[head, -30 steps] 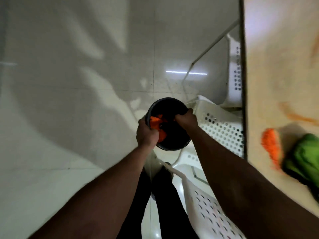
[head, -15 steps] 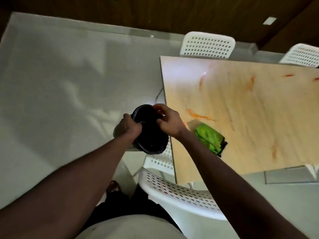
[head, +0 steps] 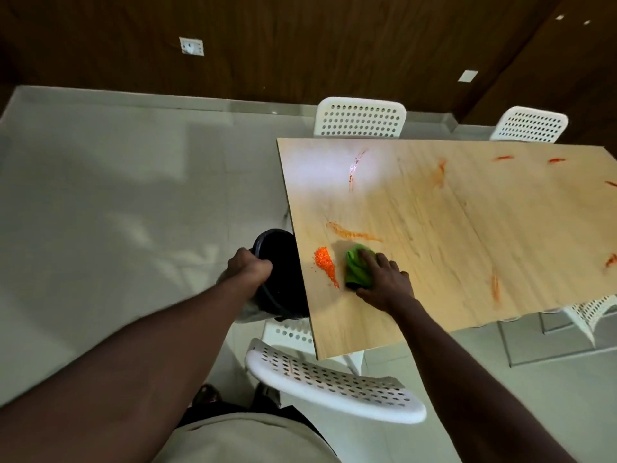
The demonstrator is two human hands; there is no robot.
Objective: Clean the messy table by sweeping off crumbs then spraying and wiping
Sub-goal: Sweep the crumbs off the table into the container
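Head view: right hand (head: 384,284) flat, pressing green cloth (head: 356,272); orange crumbs (head: 325,266) just beside; left hand (head: 248,270) grips black bin (head: 282,255) rim.

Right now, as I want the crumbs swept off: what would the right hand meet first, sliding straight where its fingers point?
The right hand rests on the crumpled green cloth. Beyond that, it would probably meet the long orange smear first, just missing the heap of orange crumbs.

White chairs (head: 334,384) (perforated), pale floor (head: 117,202)
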